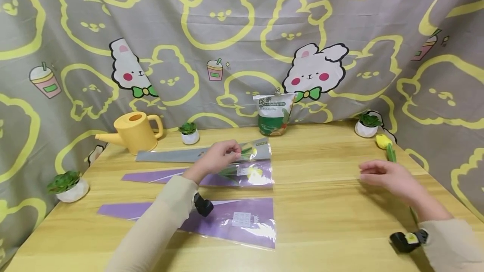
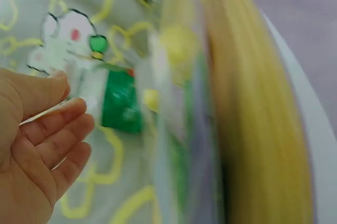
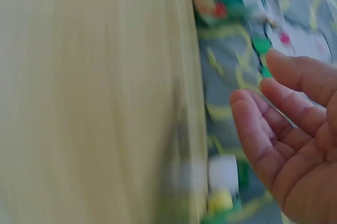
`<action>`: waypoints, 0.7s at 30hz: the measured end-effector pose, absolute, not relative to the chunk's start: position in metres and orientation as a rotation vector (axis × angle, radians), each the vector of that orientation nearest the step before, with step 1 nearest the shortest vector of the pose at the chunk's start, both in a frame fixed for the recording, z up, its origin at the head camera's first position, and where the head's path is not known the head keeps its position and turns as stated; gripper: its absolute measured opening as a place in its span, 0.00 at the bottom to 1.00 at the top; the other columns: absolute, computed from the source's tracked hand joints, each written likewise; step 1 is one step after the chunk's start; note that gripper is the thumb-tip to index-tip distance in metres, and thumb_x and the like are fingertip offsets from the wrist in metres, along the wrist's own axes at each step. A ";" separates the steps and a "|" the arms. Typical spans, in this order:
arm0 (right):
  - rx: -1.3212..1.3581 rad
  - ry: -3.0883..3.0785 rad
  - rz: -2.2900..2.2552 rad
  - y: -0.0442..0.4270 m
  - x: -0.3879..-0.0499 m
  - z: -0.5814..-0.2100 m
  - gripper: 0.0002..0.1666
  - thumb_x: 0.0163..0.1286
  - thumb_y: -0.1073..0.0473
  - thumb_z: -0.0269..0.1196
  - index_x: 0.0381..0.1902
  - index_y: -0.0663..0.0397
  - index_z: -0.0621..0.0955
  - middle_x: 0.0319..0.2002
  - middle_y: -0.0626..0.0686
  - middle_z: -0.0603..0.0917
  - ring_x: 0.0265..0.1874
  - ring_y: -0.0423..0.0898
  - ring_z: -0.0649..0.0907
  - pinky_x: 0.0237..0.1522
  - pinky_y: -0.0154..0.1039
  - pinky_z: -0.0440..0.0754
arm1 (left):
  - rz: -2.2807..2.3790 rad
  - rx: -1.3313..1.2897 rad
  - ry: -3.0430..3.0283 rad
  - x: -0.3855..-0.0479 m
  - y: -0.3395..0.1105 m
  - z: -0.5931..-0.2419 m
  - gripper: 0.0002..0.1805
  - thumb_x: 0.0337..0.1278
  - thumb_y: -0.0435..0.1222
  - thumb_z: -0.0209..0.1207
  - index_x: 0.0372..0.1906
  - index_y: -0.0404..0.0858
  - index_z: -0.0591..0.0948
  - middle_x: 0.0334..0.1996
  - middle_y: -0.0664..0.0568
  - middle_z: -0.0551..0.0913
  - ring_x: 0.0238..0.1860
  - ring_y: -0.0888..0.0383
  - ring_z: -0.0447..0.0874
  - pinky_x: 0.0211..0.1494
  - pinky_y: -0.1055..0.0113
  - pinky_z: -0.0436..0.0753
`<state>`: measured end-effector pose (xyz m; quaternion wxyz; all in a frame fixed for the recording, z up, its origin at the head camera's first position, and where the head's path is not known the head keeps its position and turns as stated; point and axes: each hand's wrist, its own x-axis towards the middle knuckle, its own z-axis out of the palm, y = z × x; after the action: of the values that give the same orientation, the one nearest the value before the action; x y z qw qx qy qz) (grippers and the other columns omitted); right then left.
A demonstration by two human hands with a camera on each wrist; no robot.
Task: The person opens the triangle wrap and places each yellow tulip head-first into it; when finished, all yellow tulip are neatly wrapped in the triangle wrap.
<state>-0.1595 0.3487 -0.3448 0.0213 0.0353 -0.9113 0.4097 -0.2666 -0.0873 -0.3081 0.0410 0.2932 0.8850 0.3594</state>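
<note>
My left hand (image 1: 220,157) is over the grey flower sleeve (image 1: 177,155), fingers loosely bent. In the left wrist view nothing lies between the left hand's (image 2: 45,145) fingers. A yellow bloom with green leaves shows in this sleeve and in the middle purple sleeve (image 1: 159,177). The front purple sleeve (image 1: 223,230) lies flat, with a white label (image 1: 241,219); part of it is behind my left forearm. At the right, my right hand (image 1: 393,179) hovers over a yellow tulip (image 1: 383,141), hiding part of its stem. Its fingers are relaxed and hold nothing.
A yellow watering can (image 1: 136,133) stands at the back left. Small potted succulents are at the left edge (image 1: 72,190), back (image 1: 190,136) and back right (image 1: 366,128). A green-and-white bag (image 1: 273,116) stands against the patterned curtain (image 1: 242,11) behind the wooden table (image 1: 321,221).
</note>
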 end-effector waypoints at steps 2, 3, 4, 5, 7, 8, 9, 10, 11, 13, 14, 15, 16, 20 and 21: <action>0.060 -2.834 1.284 0.368 -0.151 -0.348 0.24 0.62 0.57 0.63 0.52 0.68 0.74 0.36 0.43 0.83 0.32 0.28 0.78 0.34 0.29 0.77 | 1.076 0.952 2.697 -0.260 -0.089 -0.302 0.04 0.62 0.35 0.55 0.38 0.40 0.78 0.44 0.48 0.81 0.52 0.50 0.76 0.58 0.52 0.71; 0.035 -2.843 1.289 0.377 -0.146 -0.350 0.25 0.63 0.57 0.62 0.53 0.70 0.73 0.36 0.39 0.82 0.32 0.28 0.78 0.34 0.29 0.78 | 1.066 0.982 2.681 -0.257 -0.089 -0.300 0.06 0.62 0.36 0.55 0.40 0.40 0.79 0.45 0.49 0.81 0.52 0.51 0.76 0.58 0.52 0.71; 0.004 -2.853 1.292 0.386 -0.141 -0.352 0.26 0.64 0.57 0.62 0.53 0.72 0.72 0.36 0.37 0.82 0.32 0.27 0.78 0.34 0.30 0.78 | 1.063 1.009 2.662 -0.253 -0.090 -0.299 0.07 0.61 0.36 0.56 0.42 0.40 0.79 0.46 0.48 0.81 0.51 0.52 0.77 0.58 0.54 0.72; -0.028 -2.865 1.303 0.394 -0.137 -0.354 0.28 0.65 0.57 0.61 0.54 0.74 0.70 0.35 0.36 0.81 0.31 0.27 0.78 0.34 0.30 0.79 | 1.046 1.051 2.646 -0.248 -0.090 -0.298 0.09 0.61 0.36 0.56 0.44 0.40 0.80 0.46 0.48 0.81 0.50 0.53 0.77 0.57 0.54 0.73; -0.092 -2.897 1.308 0.408 -0.129 -0.359 0.31 0.66 0.57 0.59 0.56 0.78 0.66 0.36 0.37 0.80 0.31 0.27 0.78 0.34 0.31 0.79 | 1.023 1.151 2.610 -0.239 -0.091 -0.300 0.12 0.59 0.35 0.57 0.47 0.38 0.79 0.46 0.47 0.81 0.49 0.52 0.78 0.55 0.55 0.74; -0.126 -2.916 1.301 0.413 -0.126 -0.361 0.34 0.66 0.56 0.59 0.57 0.81 0.63 0.36 0.39 0.81 0.31 0.27 0.78 0.34 0.31 0.80 | 1.027 1.184 2.584 -0.234 -0.091 -0.301 0.13 0.58 0.35 0.58 0.49 0.37 0.79 0.47 0.45 0.81 0.48 0.51 0.78 0.55 0.54 0.74; -0.156 -2.931 1.292 0.419 -0.123 -0.363 0.36 0.67 0.55 0.58 0.57 0.82 0.62 0.36 0.40 0.81 0.31 0.27 0.78 0.33 0.32 0.80 | 1.034 1.214 2.558 -0.230 -0.092 -0.303 0.14 0.58 0.34 0.58 0.49 0.36 0.78 0.46 0.45 0.81 0.48 0.51 0.79 0.54 0.55 0.75; -0.191 -2.943 1.295 0.423 -0.121 -0.365 0.36 0.67 0.54 0.58 0.57 0.83 0.62 0.36 0.41 0.81 0.30 0.27 0.78 0.33 0.32 0.80 | 1.033 1.232 2.541 -0.225 -0.093 -0.306 0.16 0.57 0.33 0.59 0.50 0.35 0.78 0.46 0.44 0.81 0.47 0.51 0.79 0.53 0.56 0.76; -0.214 -2.954 1.295 0.427 -0.119 -0.368 0.37 0.67 0.54 0.58 0.57 0.83 0.61 0.36 0.42 0.81 0.30 0.27 0.78 0.33 0.32 0.80 | 1.031 1.255 2.526 -0.220 -0.093 -0.308 0.17 0.56 0.33 0.59 0.51 0.33 0.77 0.46 0.43 0.81 0.47 0.51 0.79 0.52 0.57 0.76; -0.259 -2.992 1.288 0.434 -0.117 -0.371 0.39 0.68 0.52 0.57 0.58 0.84 0.61 0.38 0.47 0.82 0.30 0.27 0.78 0.33 0.33 0.80 | 1.058 1.263 2.491 -0.212 -0.094 -0.314 0.19 0.55 0.32 0.60 0.53 0.32 0.75 0.45 0.43 0.80 0.46 0.51 0.79 0.51 0.60 0.76; -0.270 -3.009 1.287 0.437 -0.116 -0.372 0.39 0.68 0.51 0.56 0.58 0.84 0.60 0.39 0.50 0.82 0.30 0.27 0.78 0.33 0.33 0.80 | 1.076 1.248 2.473 -0.209 -0.094 -0.316 0.20 0.55 0.32 0.60 0.53 0.33 0.74 0.45 0.43 0.80 0.45 0.51 0.79 0.51 0.61 0.77; -0.279 -3.021 1.295 0.439 -0.115 -0.374 0.40 0.68 0.51 0.56 0.58 0.85 0.59 0.41 0.53 0.82 0.30 0.27 0.78 0.34 0.33 0.80 | 1.088 1.239 2.461 -0.206 -0.094 -0.319 0.20 0.55 0.32 0.60 0.54 0.33 0.74 0.45 0.43 0.80 0.45 0.52 0.79 0.51 0.63 0.77; -0.289 -3.032 1.309 0.441 -0.115 -0.375 0.40 0.69 0.50 0.56 0.58 0.85 0.59 0.42 0.55 0.81 0.30 0.27 0.78 0.34 0.34 0.80 | 1.097 1.235 2.451 -0.203 -0.094 -0.321 0.21 0.55 0.31 0.60 0.54 0.33 0.73 0.44 0.43 0.80 0.45 0.52 0.79 0.50 0.65 0.77; -0.370 -3.029 1.418 0.446 -0.113 -0.382 0.43 0.68 0.47 0.55 0.59 0.84 0.57 0.42 0.50 0.81 0.31 0.27 0.78 0.36 0.33 0.80 | 1.151 1.209 2.383 -0.194 -0.089 -0.330 0.20 0.55 0.30 0.60 0.54 0.33 0.72 0.45 0.41 0.79 0.44 0.50 0.80 0.49 0.68 0.78; -0.412 -3.014 1.448 0.447 -0.113 -0.384 0.43 0.68 0.46 0.56 0.59 0.82 0.59 0.40 0.46 0.80 0.31 0.27 0.78 0.36 0.33 0.80 | 1.160 1.199 2.366 -0.192 -0.088 -0.331 0.21 0.54 0.29 0.60 0.54 0.32 0.72 0.45 0.40 0.78 0.44 0.50 0.80 0.48 0.68 0.78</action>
<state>-0.1127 0.4469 -0.3840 -0.1136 -0.1215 -0.8889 0.4269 -0.1920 -0.0879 -0.3313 0.1228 0.4110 0.8110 0.3977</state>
